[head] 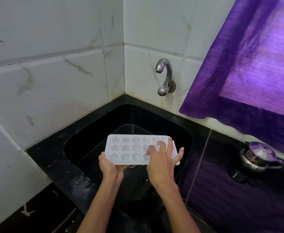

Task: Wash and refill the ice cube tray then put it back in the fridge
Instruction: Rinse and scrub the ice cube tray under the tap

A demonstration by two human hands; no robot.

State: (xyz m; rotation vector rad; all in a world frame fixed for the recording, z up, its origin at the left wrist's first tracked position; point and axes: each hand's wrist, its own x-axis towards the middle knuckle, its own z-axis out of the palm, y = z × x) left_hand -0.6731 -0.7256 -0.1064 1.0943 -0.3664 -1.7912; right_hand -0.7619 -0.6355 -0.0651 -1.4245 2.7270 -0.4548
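- White plastic ice cube tray [131,149], rectangular with rounded corners, was held level above the sink; its moulds were star-shaped, in three rows. Five showed in the far row, fewer in the nearer rows where a hand covered them. Whether the moulds held water could not be told.
- Black sink [80,143], a rounded-square basin, glossy, was sunk into a dark polished stone counter [238,195] in the corner of the room.
- One tap [165,76], chrome, curved like a hook, was fixed to the wall behind the sink; no water ran from the spout.
- Wall tiles [54,81] were white and glazed, with grey marble veining.
- One curtain [255,64], purple with a coarse woven sheen, hung at the right over a lit window.
- One pressure cooker [258,157], dull steel with a domed lid and dark handle, stood on the counter well right of the sink.
- Left hand [110,167] gripped the tray's near left corner, thumb on top of the rim, fingers curled beneath.
- Right hand [163,163] lay over the tray's right end, fingers spread wide and bent, tips touching the top surface among the moulds; little finger and thumb splayed outward.
- Two bare forearms reached in from below.
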